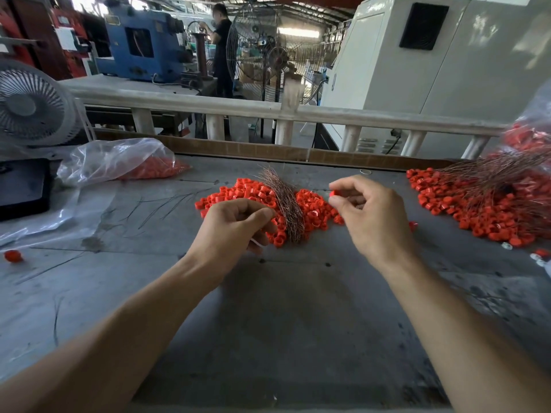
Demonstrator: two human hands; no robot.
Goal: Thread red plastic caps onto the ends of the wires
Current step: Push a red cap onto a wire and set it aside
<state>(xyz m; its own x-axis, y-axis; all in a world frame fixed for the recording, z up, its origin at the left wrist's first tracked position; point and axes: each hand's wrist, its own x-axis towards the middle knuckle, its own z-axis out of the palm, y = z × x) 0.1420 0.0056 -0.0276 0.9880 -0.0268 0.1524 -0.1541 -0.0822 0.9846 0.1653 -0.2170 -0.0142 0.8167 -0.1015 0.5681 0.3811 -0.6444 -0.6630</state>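
Both hands are over the grey desk (283, 308), a little apart from each other. The right hand (372, 216) pinches a single red cap (336, 193) between thumb and forefinger, held up just above the middle pile of red caps (256, 198). The left hand (235, 228) has its fingers curled in with thumb and forefinger pressed together like it's got a wire, but the wire itself is too thin to make out, so I honestly can't tell what it's gripping. There's also something small and white poking out under its lower fingers.

A bundle of copper-coloured wires (286, 204) lies across the middle pile, right between the two hands.

Off to the right is a bigger heap of caps (477, 210) with long wires (501, 171) sprawled over the top. Far left there's a clear plastic bag (119, 159) with more red caps inside, and a lone cap (13, 256) sits near the left edge. A few loose wires (161, 207) lie on the desk left of the middle pile.

A small white fan (32, 105) stands at the back left, and a person (222, 49) is at a machine way in the background.
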